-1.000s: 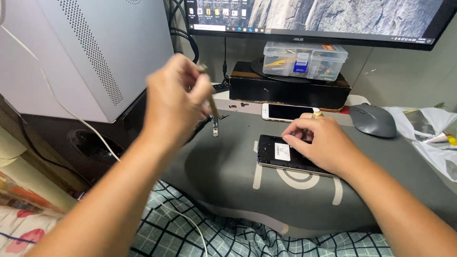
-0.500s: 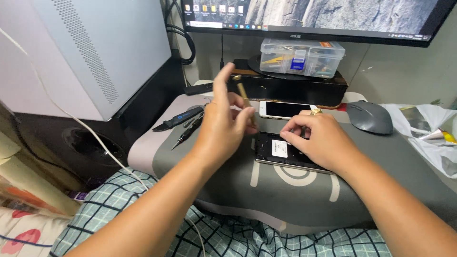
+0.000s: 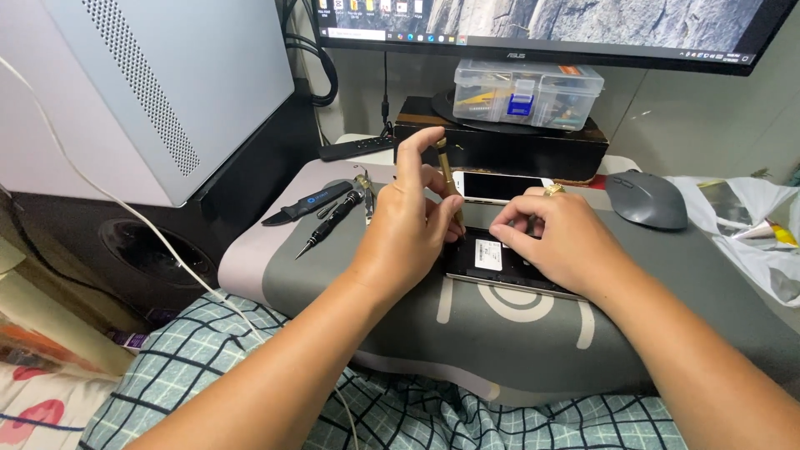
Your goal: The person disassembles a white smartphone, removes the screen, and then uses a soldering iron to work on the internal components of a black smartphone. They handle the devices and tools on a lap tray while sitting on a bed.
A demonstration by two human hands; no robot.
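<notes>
An opened black phone (image 3: 500,265) lies on the grey desk mat (image 3: 517,333), its inside with a white label facing up. My left hand (image 3: 408,225) holds a thin gold screwdriver (image 3: 448,179) upright, its tip down at the phone's upper left edge. My right hand (image 3: 554,237), with a ring on one finger, rests on the phone and pins it to the mat.
A second phone with a white frame (image 3: 500,187) lies behind. Black hand tools (image 3: 329,218) lie at the mat's left. A grey mouse (image 3: 646,200), a clear parts box (image 3: 525,92) on a black box, a monitor (image 3: 542,25), a white computer case (image 3: 158,92) and plastic bags (image 3: 750,225) surround.
My left hand has come from the left side over to the phone with the gold screwdriver, and the tip now stands at the phone's edge. The right hand stayed on the phone.
</notes>
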